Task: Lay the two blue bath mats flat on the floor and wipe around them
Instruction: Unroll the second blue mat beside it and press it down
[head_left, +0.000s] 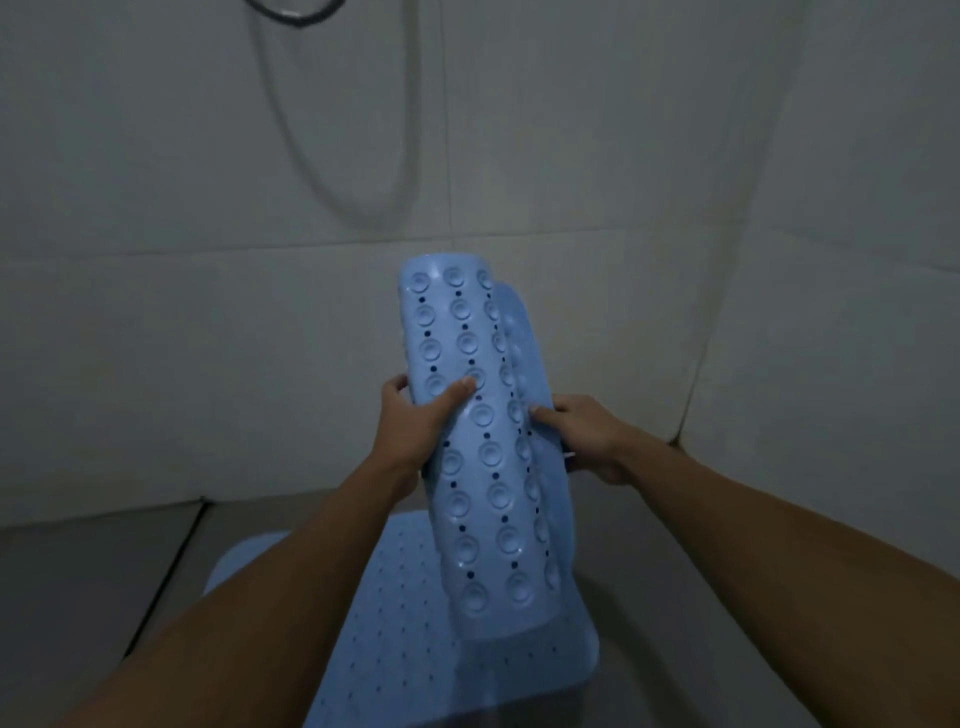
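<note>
A blue bath mat (483, 467) is rolled into a loose tube and held upright in front of me, its suction cups and small holes facing outward. My left hand (415, 421) grips the roll's left side with the thumb across the front. On the right edge of the roll, my right hand (587, 436) grips with its fingers tucked into the fold. A second blue bath mat (395, 639) lies flat on the floor below, partly hidden by the roll and my forearms.
Pale tiled walls (156, 338) meet in a corner at the right. A grey hose (363, 208) hangs in a loop on the back wall. The grey floor (104, 571) shows to the left of the flat mat.
</note>
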